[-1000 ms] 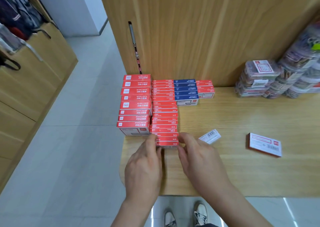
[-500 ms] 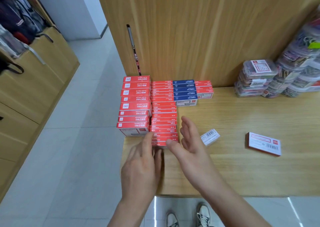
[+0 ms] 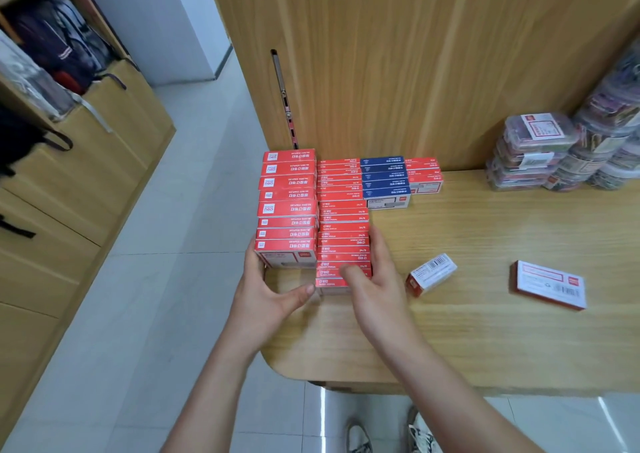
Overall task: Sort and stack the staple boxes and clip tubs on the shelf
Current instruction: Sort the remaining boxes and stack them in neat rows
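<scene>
Small red staple boxes (image 3: pixel 343 227) read "24/6"; taller red boxes (image 3: pixel 287 182) carry "deli" logo (upside down); rest unreadable.

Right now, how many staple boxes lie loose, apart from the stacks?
2: a small box just right of the right hand, a larger flat box farther right.
</scene>
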A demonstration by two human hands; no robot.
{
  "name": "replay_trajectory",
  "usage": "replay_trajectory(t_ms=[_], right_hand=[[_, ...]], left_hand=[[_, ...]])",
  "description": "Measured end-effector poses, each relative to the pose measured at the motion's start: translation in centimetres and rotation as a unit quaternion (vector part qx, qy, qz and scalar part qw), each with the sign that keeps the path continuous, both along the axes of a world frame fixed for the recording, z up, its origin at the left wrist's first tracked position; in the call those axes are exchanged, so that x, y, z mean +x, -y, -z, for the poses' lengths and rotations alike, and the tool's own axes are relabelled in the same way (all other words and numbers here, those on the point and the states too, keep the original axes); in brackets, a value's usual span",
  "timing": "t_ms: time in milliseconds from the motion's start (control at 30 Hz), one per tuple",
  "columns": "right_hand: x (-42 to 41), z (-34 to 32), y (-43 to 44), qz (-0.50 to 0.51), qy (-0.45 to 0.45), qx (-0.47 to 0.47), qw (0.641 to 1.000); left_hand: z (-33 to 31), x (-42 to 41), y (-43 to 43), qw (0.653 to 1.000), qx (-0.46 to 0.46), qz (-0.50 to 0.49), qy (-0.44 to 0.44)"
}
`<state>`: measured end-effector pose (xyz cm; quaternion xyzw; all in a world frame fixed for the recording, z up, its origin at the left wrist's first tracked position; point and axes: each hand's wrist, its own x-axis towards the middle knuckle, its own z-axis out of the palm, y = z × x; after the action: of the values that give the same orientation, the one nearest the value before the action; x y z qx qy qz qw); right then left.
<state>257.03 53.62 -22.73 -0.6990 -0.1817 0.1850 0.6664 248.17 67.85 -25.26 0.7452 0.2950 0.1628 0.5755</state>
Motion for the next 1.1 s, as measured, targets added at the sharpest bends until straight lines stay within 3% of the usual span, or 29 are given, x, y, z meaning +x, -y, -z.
replay_trajectory(t_ms=[167, 267, 333, 433, 500, 600, 700, 800, 833, 867, 933, 967, 1033, 1100], right_hand=[[0.0, -0.6, 0.1, -0.004, 0.018, -0.011, 1.000], [0.1, -2.6, 1.6, -0.023, 0.102, -0.035, 0.994], [0.7, -3.9, 3.8, -0.026, 0.189, -0.062, 0.980], [3.2, -4.1, 8.5, 0.024, 0.300, -0.175, 0.937], [5.2, -3.3, 11.9, 0.051, 0.301, -0.275, 0.912], [7.5, -1.8, 16.3, 0.056, 0.237, -0.463, 0.852], [8.5, -0.4, 18.6, 0.030, 0.204, -0.517, 0.831], [9.0, 0.4, 19.3, 0.043, 0.248, -0.470, 0.846], [9.1, 0.2, 19.3, 0.050, 0.236, -0.429, 0.870], [9.2, -0.2, 19.3, 0.063, 0.192, -0.359, 0.911], [9.4, -1.4, 19.2, 0.080, 0.008, -0.167, 0.983], [9.6, -2.2, 19.2, 0.071, -0.100, -0.078, 0.989], [9.9, -3.5, 19.3, 0.043, -0.260, 0.039, 0.964], [10.6, -4.1, 19.6, -0.009, -0.327, 0.100, 0.940]], left_hand=[[-0.4, 0.0, 0.3, 1.000, -0.008, -0.010, 0.009], [-1.2, -0.4, 0.8, 0.999, -0.001, -0.043, 0.024], [-2.3, -0.9, 1.7, 0.992, 0.071, -0.102, 0.017], [-4.5, -1.7, 3.9, 0.954, 0.254, -0.146, 0.061], [-5.6, -1.3, 5.9, 0.935, 0.330, -0.094, 0.095], [-5.3, 0.4, 9.3, 0.923, 0.360, 0.051, 0.128], [-3.9, 3.3, 12.5, 0.888, 0.422, 0.150, 0.106], [-2.3, 6.5, 14.3, 0.848, 0.504, 0.162, 0.014], [-1.9, 7.3, 14.5, 0.839, 0.520, 0.159, -0.007], [-1.6, 7.9, 14.5, 0.834, 0.530, 0.155, -0.016], [-1.2, 8.3, 14.6, 0.836, 0.529, 0.149, -0.004], [-1.1, 8.3, 14.7, 0.843, 0.516, 0.154, 0.009], [-0.9, 7.9, 15.3, 0.850, 0.498, 0.167, 0.031], [-0.9, 7.4, 16.1, 0.848, 0.500, 0.172, 0.034]])
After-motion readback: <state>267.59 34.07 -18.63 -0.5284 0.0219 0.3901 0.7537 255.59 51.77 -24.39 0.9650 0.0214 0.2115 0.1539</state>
